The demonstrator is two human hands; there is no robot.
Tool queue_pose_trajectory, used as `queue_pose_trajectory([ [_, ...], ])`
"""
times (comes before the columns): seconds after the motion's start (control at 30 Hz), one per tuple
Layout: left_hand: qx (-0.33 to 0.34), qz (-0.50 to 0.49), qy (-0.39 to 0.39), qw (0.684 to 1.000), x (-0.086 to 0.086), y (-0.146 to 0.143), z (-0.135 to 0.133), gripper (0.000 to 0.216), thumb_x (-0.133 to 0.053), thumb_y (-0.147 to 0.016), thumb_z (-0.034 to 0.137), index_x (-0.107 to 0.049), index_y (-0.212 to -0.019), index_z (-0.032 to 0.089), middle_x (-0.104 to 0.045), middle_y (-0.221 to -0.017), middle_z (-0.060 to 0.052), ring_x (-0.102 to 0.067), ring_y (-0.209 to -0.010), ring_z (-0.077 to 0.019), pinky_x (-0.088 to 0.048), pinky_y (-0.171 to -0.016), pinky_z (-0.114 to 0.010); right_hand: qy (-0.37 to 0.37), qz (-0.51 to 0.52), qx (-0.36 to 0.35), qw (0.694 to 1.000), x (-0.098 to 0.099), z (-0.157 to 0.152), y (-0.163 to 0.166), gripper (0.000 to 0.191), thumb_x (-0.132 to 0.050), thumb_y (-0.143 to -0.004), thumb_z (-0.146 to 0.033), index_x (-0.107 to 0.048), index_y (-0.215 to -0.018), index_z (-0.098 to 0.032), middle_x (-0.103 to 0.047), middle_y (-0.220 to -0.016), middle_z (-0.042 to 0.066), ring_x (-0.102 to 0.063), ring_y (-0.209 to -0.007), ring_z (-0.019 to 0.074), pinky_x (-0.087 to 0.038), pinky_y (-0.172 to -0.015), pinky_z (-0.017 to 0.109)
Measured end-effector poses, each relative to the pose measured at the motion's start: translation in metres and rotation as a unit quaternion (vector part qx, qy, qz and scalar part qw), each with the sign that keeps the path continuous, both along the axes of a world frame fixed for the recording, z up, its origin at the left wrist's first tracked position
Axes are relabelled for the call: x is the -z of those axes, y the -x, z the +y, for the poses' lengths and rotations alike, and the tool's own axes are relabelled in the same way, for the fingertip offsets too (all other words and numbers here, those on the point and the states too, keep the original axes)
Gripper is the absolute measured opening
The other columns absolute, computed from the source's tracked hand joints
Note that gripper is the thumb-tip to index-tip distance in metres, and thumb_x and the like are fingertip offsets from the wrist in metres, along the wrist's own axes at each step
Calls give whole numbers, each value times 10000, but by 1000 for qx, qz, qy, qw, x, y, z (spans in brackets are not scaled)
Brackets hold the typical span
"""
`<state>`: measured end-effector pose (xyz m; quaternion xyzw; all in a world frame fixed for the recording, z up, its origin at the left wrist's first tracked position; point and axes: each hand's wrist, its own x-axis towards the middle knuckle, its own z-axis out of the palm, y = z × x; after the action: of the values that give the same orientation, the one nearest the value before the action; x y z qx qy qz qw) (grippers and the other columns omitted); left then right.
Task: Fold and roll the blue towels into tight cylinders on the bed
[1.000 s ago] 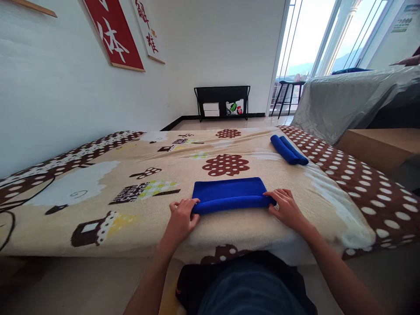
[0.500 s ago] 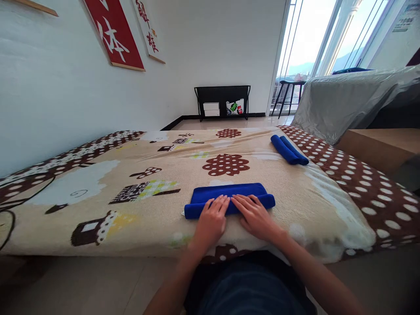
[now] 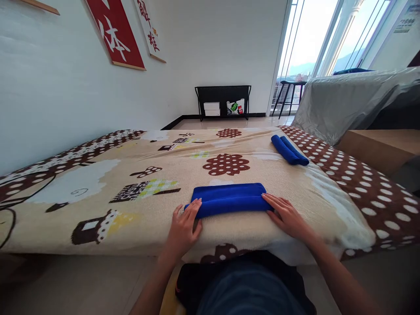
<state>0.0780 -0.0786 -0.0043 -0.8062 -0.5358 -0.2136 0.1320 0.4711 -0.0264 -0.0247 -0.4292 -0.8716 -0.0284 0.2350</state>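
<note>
A blue towel (image 3: 229, 206) lies partly rolled on the bed near its front edge, the roll towards me and a flat strip behind it. At the roll's left end rests my left hand (image 3: 184, 229), fingers stretched over the top and thumb apart. My right hand (image 3: 288, 218) touches the right end with its fingers extended flat and its thumb lower down in front. Neither hand is closed round the towel. Farther back on the right, a second blue towel (image 3: 289, 151) lies rolled up from two sides.
A cream and brown patterned blanket (image 3: 157, 164) covers the bed. Beyond it stand a low black rack (image 3: 223, 94) by the wall and a dark stool (image 3: 290, 89) by the window. Right of the bed are a plastic-covered piece of furniture (image 3: 348, 96) and a cardboard box (image 3: 370, 146).
My hands have moved apart from the middle of the roll to its two ends. The roll lies more open to view, and the second towel has stayed in place.
</note>
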Motion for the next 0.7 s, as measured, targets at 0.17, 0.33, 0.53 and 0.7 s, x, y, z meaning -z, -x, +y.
queue_pose_trajectory([
  [0.17, -44, -6, 14, 999, -2, -2, 4, 521, -439, -881, 123, -519, -1376, 264, -577, -1438, -83, -532, -1323, -244, -206, -1121, -518, 2, 9, 28, 1000, -2, 2, 3, 519, -467, -973, -282, -441, -1489, -229, -520, -1475, 68, -463, -1378, 213, -363, -1124, 433],
  [0.33, -77, -12, 9, 997, -9, -8, 13, 439, -501, -832, 134, -629, -1235, 249, -632, -1340, -100, -551, -1258, -289, -262, -1055, -517, -13, 22, 68, 997, -5, 12, 16, 423, -503, -899, -224, -608, -1309, -201, -607, -1345, 91, -524, -1278, 244, -358, -1091, 436],
  [0.53, -82, -9, 18, 996, -14, -5, 17, 423, -492, -849, 121, -620, -1228, 257, -657, -1237, -97, -563, -1198, -287, -264, -1015, -501, -33, 12, 73, 997, -8, 15, 19, 363, -505, -891, -210, -646, -1225, -188, -624, -1253, 106, -556, -1166, 253, -361, -1039, 436],
  [0.7, -63, -34, 43, 997, -23, 1, 16, 362, -483, -828, 116, -632, -1140, 226, -699, -1137, -79, -604, -1115, -271, -271, -1009, -478, -3, 15, 44, 999, -23, 7, 14, 303, -504, -890, -199, -660, -1149, -187, -658, -1159, 92, -568, -1112, 243, -358, -1014, 424],
])
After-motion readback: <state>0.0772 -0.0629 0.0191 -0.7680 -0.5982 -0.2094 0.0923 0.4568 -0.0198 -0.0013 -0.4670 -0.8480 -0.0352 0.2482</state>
